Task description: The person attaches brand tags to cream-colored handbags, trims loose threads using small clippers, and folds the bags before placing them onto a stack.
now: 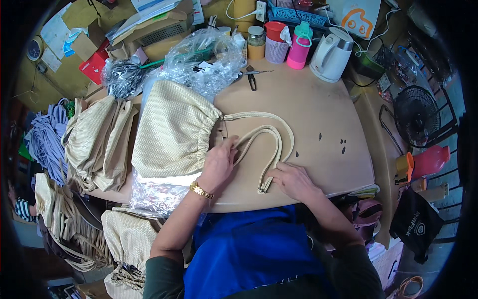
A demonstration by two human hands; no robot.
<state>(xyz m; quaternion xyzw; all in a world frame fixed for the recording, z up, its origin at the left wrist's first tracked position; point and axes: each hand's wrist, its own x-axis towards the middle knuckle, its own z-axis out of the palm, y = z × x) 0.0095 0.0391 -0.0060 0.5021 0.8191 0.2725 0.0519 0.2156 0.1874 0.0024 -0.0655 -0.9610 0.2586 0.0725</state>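
Observation:
A cream woven drawstring bag [172,132] lies on its side on the table, its gathered mouth facing right. From the mouth a long cream strap [286,130] loops out over the tabletop and doubles back. My left hand [219,163], with a gold watch on its wrist, is closed at the bag's mouth, fingertips on the strap where it meets the bag. My right hand [293,180] pinches the strap's lower stretch, close to a dark metal fitting [262,189] at its folded end. Both palms face down, so parts of the fingertips are hidden.
Crumpled clear plastic [199,60] lies behind the bag, with small pliers [252,79] beside it. A white kettle [331,55], pink bottle [299,46] and jar [256,42] line the back. More cream bags [92,139] are stacked at left. A black fan [417,112] stands right.

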